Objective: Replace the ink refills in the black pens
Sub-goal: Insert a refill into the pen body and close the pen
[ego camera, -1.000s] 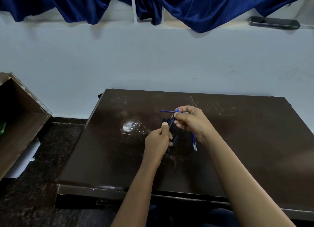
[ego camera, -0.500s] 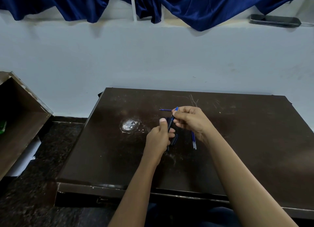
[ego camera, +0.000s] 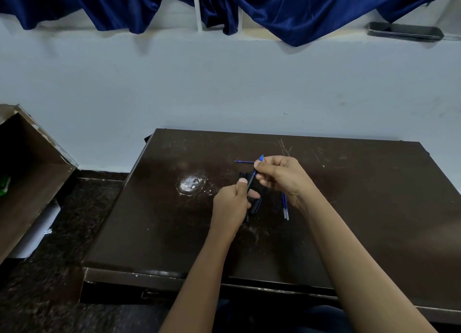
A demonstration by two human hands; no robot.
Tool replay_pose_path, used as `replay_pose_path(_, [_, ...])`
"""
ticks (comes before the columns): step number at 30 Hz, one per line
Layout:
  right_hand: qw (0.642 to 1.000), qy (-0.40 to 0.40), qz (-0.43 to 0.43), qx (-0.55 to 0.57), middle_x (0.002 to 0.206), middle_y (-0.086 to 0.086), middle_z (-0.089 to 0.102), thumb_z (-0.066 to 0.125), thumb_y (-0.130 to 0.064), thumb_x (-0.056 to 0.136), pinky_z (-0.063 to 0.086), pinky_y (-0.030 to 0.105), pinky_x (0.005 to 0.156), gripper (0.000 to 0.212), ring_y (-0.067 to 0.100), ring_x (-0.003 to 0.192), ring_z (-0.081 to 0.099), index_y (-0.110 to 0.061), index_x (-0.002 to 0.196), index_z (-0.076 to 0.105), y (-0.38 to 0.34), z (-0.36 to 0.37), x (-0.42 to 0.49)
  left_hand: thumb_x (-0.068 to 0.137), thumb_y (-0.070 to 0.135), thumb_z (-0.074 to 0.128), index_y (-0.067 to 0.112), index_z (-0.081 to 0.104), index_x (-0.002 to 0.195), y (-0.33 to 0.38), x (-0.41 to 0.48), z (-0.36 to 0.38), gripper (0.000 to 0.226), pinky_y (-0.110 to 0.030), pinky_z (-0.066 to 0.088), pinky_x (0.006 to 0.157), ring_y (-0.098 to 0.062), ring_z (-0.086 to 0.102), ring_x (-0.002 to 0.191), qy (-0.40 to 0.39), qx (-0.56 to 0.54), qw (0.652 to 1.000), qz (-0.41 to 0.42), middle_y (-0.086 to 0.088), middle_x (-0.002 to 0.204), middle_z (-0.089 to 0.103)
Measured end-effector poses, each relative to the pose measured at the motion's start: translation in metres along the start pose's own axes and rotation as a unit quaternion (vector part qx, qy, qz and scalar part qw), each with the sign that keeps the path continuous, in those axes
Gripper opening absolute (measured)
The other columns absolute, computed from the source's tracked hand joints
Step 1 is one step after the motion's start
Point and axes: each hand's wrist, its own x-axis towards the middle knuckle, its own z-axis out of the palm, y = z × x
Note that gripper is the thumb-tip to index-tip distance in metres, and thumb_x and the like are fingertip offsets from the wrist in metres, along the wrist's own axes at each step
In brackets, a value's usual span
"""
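My left hand (ego camera: 233,203) grips a black pen barrel (ego camera: 250,184) that points up and away from me. My right hand (ego camera: 283,176) pinches a blue refill (ego camera: 258,164) whose lower end goes into the top of the barrel. Under my hands lie more black pen parts (ego camera: 256,205) on the dark table (ego camera: 361,208). Two blue refills (ego camera: 285,208) lie side by side just right of them, partly hidden by my right wrist. One more blue refill (ego camera: 243,161) lies flat farther back.
A white worn patch (ego camera: 190,184) marks the table left of my hands. A brown cardboard box (ego camera: 30,173) stands on the floor at the left. Blue curtains (ego camera: 287,8) hang over the wall behind; a dark tray (ego camera: 404,31) sits on the ledge.
My right hand has brought the blue refill down to the barrel held in my left hand, and the refill's lower end has gone inside it. Both hands stayed over the same spot.
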Motion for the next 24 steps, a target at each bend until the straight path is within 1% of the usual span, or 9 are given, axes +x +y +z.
replay_pose_path(2, [1.0, 0.001, 0.001, 0.001, 0.061, -0.001, 0.066, 0.073, -0.021, 0.082, 0.052, 0.017, 0.057, 0.012, 0.005, 0.057, 0.062, -0.013, 0.074, 0.068, 0.0, 0.0, 0.0, 0.093, 0.04, 0.048, 0.029, 0.066, 0.064, -0.003, 0.0, -0.002, 0.035, -0.023, 0.04, 0.057, 0.003, 0.057, 0.055, 0.009, 0.012, 1.0, 0.022, 0.005, 0.065, 0.062])
replay_pose_path(4, [1.0, 0.002, 0.002, 0.007, 0.061, -0.002, 0.067, 0.073, -0.02, 0.082, 0.051, 0.017, 0.057, 0.011, 0.004, 0.057, 0.063, -0.012, 0.075, 0.069, 0.0, 0.0, 0.0, 0.085, 0.041, 0.06, 0.028, 0.06, 0.072, -0.007, 0.002, -0.002, 0.019, -0.028, 0.048, 0.069, -0.008, 0.063, 0.08, 0.023, 0.008, 0.999, 0.041, -0.003, 0.089, 0.066])
replay_pose_path(6, [1.0, -0.002, 0.002, 0.008, 0.06, -0.003, 0.067, 0.073, -0.02, 0.082, 0.051, 0.016, 0.056, 0.011, 0.004, 0.057, 0.063, -0.012, 0.076, 0.069, -0.001, 0.001, 0.0, 0.082, 0.048, 0.06, 0.025, 0.056, 0.078, -0.007, 0.002, -0.001, 0.024, -0.036, 0.051, 0.078, -0.018, 0.062, 0.088, 0.023, -0.011, 0.999, 0.031, -0.005, 0.097, 0.064])
replay_pose_path(8, [1.0, -0.005, -0.002, 0.001, 0.059, -0.003, 0.066, 0.073, -0.02, 0.082, 0.051, 0.016, 0.056, 0.012, 0.003, 0.055, 0.062, -0.013, 0.074, 0.069, 0.0, 0.003, -0.001, 0.089, 0.055, 0.044, 0.022, 0.06, 0.078, -0.004, 0.001, 0.0, 0.038, -0.032, 0.049, 0.066, -0.014, 0.059, 0.071, 0.009, -0.031, 0.999, -0.005, -0.001, 0.081, 0.062])
replay_pose_path(11, [1.0, -0.002, -0.001, -0.008, 0.061, -0.001, 0.066, 0.073, -0.021, 0.082, 0.052, 0.018, 0.058, 0.013, 0.004, 0.055, 0.061, -0.014, 0.072, 0.068, 0.0, 0.003, -0.001, 0.098, 0.044, 0.03, 0.026, 0.067, 0.063, -0.001, 0.002, 0.0, 0.053, -0.026, 0.039, 0.055, -0.008, 0.05, 0.054, -0.001, -0.01, 1.0, -0.016, 0.004, 0.058, 0.054])
replay_pose_path(15, [1.0, 0.002, 0.001, -0.006, 0.063, 0.001, 0.067, 0.072, -0.019, 0.083, 0.053, 0.019, 0.06, 0.011, 0.006, 0.057, 0.061, -0.012, 0.075, 0.068, 0.0, 0.002, -0.001, 0.089, 0.043, 0.054, 0.027, 0.063, 0.076, -0.008, 0.004, -0.001, 0.023, -0.02, 0.038, 0.063, -0.01, 0.057, 0.086, 0.013, 0.02, 1.0, 0.011, -0.007, 0.103, 0.06])
replay_pose_path(17, [1.0, 0.0, 0.0, -0.005, 0.064, 0.001, 0.067, 0.072, -0.019, 0.083, 0.053, 0.018, 0.059, 0.011, 0.006, 0.058, 0.062, -0.01, 0.078, 0.068, -0.001, 0.002, -0.001, 0.083, 0.048, 0.059, 0.025, 0.058, 0.085, -0.009, 0.004, 0.0, 0.023, -0.016, 0.039, 0.062, -0.006, 0.057, 0.086, 0.023, 0.008, 1.0, 0.012, -0.005, 0.112, 0.056])
replay_pose_path(21, [1.0, 0.0, -0.002, -0.01, 0.062, 0.0, 0.066, 0.073, -0.02, 0.082, 0.052, 0.016, 0.057, 0.012, 0.004, 0.054, 0.061, -0.012, 0.075, 0.067, 0.0, 0.002, -0.001, 0.095, 0.05, 0.031, 0.02, 0.067, 0.085, 0.0, 0.002, 0.001, 0.048, -0.022, 0.046, 0.052, -0.004, 0.064, 0.06, -0.001, -0.06, 0.997, -0.052, -0.002, 0.085, 0.068])
replay_pose_path(24, [1.0, -0.002, 0.0, -0.015, 0.064, 0.001, 0.066, 0.073, -0.021, 0.083, 0.052, 0.018, 0.058, 0.012, 0.004, 0.055, 0.061, -0.012, 0.075, 0.068, 0.001, 0.001, -0.001, 0.096, 0.043, 0.038, 0.022, 0.07, 0.069, 0.0, 0.001, -0.001, 0.047, -0.021, 0.046, 0.054, -0.004, 0.062, 0.059, -0.006, -0.055, 0.998, -0.042, 0.004, 0.068, 0.069])
